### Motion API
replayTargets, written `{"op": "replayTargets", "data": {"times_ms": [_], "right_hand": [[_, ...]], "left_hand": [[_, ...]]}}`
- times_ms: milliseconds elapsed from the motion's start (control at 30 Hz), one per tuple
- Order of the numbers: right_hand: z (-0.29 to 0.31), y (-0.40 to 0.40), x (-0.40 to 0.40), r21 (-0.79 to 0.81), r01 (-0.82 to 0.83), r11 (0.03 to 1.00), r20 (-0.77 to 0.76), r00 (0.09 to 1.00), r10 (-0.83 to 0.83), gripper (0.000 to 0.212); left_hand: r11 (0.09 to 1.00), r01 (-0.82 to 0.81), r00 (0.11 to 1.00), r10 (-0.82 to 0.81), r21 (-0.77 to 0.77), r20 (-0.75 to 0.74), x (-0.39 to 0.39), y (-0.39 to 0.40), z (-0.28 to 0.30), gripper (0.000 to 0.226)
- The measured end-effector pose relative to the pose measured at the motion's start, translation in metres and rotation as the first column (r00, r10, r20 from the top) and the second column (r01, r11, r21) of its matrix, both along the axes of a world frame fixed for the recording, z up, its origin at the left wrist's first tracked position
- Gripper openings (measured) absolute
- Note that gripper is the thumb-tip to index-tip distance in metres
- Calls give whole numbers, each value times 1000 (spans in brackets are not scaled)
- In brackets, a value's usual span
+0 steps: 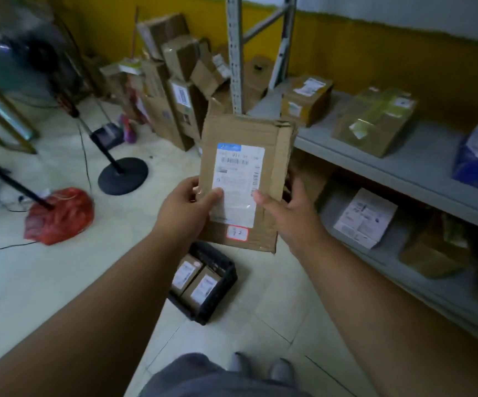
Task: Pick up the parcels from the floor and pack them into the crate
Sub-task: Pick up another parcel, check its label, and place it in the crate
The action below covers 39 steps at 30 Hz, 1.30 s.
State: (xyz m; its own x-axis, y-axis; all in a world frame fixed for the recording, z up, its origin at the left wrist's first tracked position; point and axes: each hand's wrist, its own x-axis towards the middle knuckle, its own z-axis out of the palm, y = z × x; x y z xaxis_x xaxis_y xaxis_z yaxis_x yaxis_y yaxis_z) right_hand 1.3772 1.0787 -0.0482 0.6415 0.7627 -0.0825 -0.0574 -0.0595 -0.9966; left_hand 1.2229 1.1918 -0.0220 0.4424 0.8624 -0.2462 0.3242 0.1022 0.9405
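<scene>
Pale floor tiles (60, 282) spread under you in a storeroom with a yellow wall, and everything below is placed against the black crate (203, 285) sitting on the floor just ahead of your feet. To the right of the crate runs a grey shelf rack (389, 161) loaded with boxes; beyond the crate, against the wall, a heap of cardboard parcels (174, 90) leans every which way. Left of the crate lie a red bag (60, 216) and a round black stand base (123, 175).

Directly above the crate you hold a flat cardboard parcel (246, 181) in the air. Your left hand (186, 207) pinches its lower left edge, thumb on the label; your right hand (286, 207) grips the lower right edge, thumb on the face and fingers behind.

It looks light and fairly stiff, though the creased top corner suggests soft board, so keep hold of the edges instead of squeezing the middle. Its long axis stands nearly upright, label facing you, top tipped slightly away.

Inside the crate, two small labelled boxes (194, 279) already lie side by side.
</scene>
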Motion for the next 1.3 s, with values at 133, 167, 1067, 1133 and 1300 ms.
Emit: {"op": "replayTargets", "data": {"times_ms": [133, 167, 1067, 1133, 1300], "right_hand": [[-13, 39, -32, -75, -90, 993, 125, 987, 99, 72], [-19, 49, -41, -114, -87, 990, 138, 985, 102, 68], [-318, 316, -162, -713, 420, 562, 366, 906, -212, 25], [-375, 320, -176, -762, 389, 517, 309, 921, -238, 17], [-505, 324, -211, -819, 296, 492, 195, 949, -247, 23]], "left_hand": [[996, -27, 992, 38, 89, -121, -32, 26, -12, 32], [994, -37, 989, 51, 107, -136, -38, 36, -17, 38], [905, 425, 843, -407, -29, -351, -90, 333, -342, 44], [890, 453, 815, -437, -52, -380, -96, 339, -397, 44], [844, 524, 685, -499, -118, -530, -124, 350, -531, 67]]}}
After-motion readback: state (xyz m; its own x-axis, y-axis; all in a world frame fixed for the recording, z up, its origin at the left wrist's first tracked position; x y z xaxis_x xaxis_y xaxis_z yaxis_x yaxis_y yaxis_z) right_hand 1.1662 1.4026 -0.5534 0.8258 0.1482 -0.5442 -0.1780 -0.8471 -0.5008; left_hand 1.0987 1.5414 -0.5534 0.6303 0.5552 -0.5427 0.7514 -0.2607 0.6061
